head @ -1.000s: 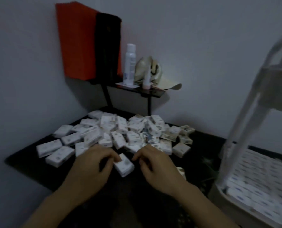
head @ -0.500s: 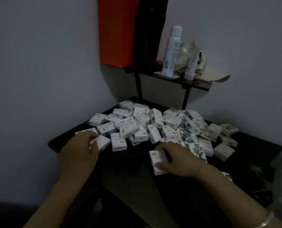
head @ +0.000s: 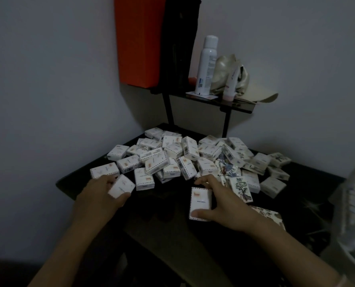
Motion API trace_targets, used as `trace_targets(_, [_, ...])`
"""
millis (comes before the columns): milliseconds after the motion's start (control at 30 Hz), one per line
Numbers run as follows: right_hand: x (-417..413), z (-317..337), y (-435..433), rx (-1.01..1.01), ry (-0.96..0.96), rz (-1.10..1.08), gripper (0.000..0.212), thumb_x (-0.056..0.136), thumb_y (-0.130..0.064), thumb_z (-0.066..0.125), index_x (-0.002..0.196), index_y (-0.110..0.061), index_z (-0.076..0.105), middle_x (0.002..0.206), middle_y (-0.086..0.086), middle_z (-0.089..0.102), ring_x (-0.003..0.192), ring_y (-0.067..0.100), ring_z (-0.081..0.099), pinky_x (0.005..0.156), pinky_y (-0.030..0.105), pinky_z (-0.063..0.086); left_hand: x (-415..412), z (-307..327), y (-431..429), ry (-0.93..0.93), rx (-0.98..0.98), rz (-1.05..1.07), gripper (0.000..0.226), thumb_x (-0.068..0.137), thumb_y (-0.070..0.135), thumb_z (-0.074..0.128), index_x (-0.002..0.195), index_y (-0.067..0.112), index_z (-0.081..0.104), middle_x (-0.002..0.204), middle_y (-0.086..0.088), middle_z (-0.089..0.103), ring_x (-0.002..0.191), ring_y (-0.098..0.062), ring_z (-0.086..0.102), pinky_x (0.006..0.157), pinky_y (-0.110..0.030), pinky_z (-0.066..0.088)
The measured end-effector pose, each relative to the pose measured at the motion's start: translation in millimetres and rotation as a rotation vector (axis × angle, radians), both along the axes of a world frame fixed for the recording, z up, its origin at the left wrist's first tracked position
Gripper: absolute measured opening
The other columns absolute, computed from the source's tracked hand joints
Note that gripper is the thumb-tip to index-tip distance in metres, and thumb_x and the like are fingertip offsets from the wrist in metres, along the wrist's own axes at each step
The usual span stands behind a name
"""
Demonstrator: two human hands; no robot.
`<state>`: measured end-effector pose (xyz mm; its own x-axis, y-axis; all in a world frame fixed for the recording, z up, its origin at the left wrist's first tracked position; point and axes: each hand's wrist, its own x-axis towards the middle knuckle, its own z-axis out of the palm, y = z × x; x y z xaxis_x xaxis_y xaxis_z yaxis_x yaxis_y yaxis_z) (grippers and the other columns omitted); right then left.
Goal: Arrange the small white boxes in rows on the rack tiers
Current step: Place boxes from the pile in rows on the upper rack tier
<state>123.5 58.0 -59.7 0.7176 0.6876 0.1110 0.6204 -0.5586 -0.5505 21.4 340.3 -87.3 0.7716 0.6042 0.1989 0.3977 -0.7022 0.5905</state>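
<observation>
Small white boxes (head: pixel 182 158) lie heaped in a loose pile across the far half of the dark bench (head: pixel 164 222). Each is flat and oblong, with a dashed border along its edges and a small orange mark or a barcode on some faces. They point every way, several leaning on their neighbours. At the right of the pile sit a few patterned boxes (head: pixel 241 189) with dark drawings, and one more of that kind lies partly under my right forearm. Behind the pile a small black shelf (head: pixel 234 104) stands on thin legs against the wall (head: pixel 48 79), carrying a white spray can (head: pixel 206 65), a small tube (head: pixel 231 83) and a crumpled beige bag (head: pixel 224 67). An orange box (head: pixel 138 42) and a black case (head: pixel 179 42) stand upright at its left end. The pale rack (head: pixel 354 214) shows only as a blur at the right edge, well apart from the pile, with the patterned boxes lying between it and my right arm. My left fingers (head: pixel 107 180) are curled round one box (head: pixel 121 186) at the pile's near left corner, thumb under its near end; it is tilted and slightly blurred. My right fingers (head: pixel 203 213) grip a second box (head: pixel 200 204) just in front of the pile, lengthwise towards me, thumb on its near end and index finger at its far end. I cannot tell whether it touches the bench.
</observation>
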Motion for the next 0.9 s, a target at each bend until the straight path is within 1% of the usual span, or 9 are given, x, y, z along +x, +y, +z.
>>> trace_targets(100, [-6,-2,-8,0.028,-0.016,0.004,0.056,0.082,-0.049,0.069,0.129,-0.042,0.039,0.126,-0.013,0.051,0.108,0.002,0.051,0.091,0.028,0.046,-10,7,-15,-0.108,-0.135,-0.134,0.042,0.074,0.026,0.081,0.11,0.032,0.061,0.099,0.01,0.053,0.079,-0.003,0.051,0.062,-0.02,0.041])
trace_targets(200, [-16,9,-21,0.095,-0.007,-0.048,0.045,0.087,-0.046,0.064,0.125,-0.04,0.043,0.116,-0.014,0.055,0.099,0.0,0.055,0.081,0.023,0.048,-19,26,-42,-0.185,-0.33,-0.338,0.045,0.08,0.017,0.076,0.105,0.049,0.057,0.111,0.01,0.057,0.087,-0.006,0.06,0.059,-0.019,0.052])
trace_targets(267, [-25,24,-34,0.139,-0.019,-0.09,0.035,0.091,-0.045,0.058,0.123,-0.041,0.044,0.111,-0.018,0.055,0.094,-0.002,0.055,0.076,0.02,0.047,-21,43,-66,-0.234,-0.494,-0.473,0.047,0.082,0.009,0.072,0.106,0.047,0.058,0.114,0.011,0.06,0.089,-0.014,0.066,0.06,-0.022,0.056])
trace_targets(367, [-39,54,-63,0.233,-0.034,-0.139,0.026,0.098,-0.037,0.047,0.123,-0.045,0.048,0.104,-0.021,0.057,0.086,0.001,0.057,0.073,0.023,0.046,-19,71,-105,-0.287,-0.671,-0.616,0.049,0.084,0.0,0.069,0.105,0.044,0.065,0.118,0.018,0.063,0.094,-0.005,0.067,0.067,-0.027,0.059])
trace_targets(533, [-74,112,-126,0.284,-0.203,-0.185,0.031,0.096,-0.032,0.05,0.123,-0.046,0.053,0.111,-0.019,0.06,0.097,0.005,0.06,0.083,0.036,0.053,-17,120,-165,-0.244,-0.653,-0.874,0.057,0.088,-0.006,0.06,0.116,0.043,0.066,0.114,0.012,0.067,0.08,-0.004,0.067,0.068,-0.017,0.053])
trace_targets(700, [-121,163,-180,0.357,-0.333,-0.22,0.037,0.078,-0.046,0.059,0.115,-0.049,0.057,0.103,-0.022,0.063,0.09,0.006,0.066,0.069,0.024,0.056,-15,171,-210,-0.253,-0.517,-1.076,0.052,0.087,0.0,0.063,0.116,0.042,0.067,0.111,0.009,0.07,0.096,-0.021,0.067,0.081,-0.043,0.057])
trace_targets(767, [-132,178,-196,0.39,-0.401,-0.27,0.038,0.076,-0.046,0.063,0.113,-0.044,0.059,0.101,-0.02,0.065,0.087,0.006,0.066,0.067,0.025,0.056,-10,190,-227,-0.301,-0.536,-1.12,0.046,0.085,0.001,0.066,0.117,0.034,0.066,0.105,0.001,0.073,0.09,-0.021,0.068,0.076,-0.032,0.057])
trace_targets(833, [-142,192,-211,0.41,-0.476,-0.311,0.029,0.078,-0.048,0.07,0.104,-0.037,0.062,0.101,-0.022,0.067,0.087,0.004,0.066,0.066,0.028,0.056,-5,209,-247,-0.336,-0.565,-1.167,0.039,0.087,-0.004,0.061,0.116,0.022,0.064,0.093,-0.003,0.075,0.073,-0.01,0.066,0.062,-0.02,0.052])
trace_targets(900, [-149,205,-225,0.413,-0.574,-0.363,0.026,0.075,-0.053,0.067,0.094,-0.036,0.061,0.103,-0.023,0.068,0.086,0.007,0.066,0.064,0.031,0.055,-1,229,-265,-0.374,-0.546,-1.216,0.032,0.086,-0.005,0.062,0.11,0.016,0.064,0.086,0.0,0.076,0.069,-0.008,0.065,0.059,-0.019,0.051])
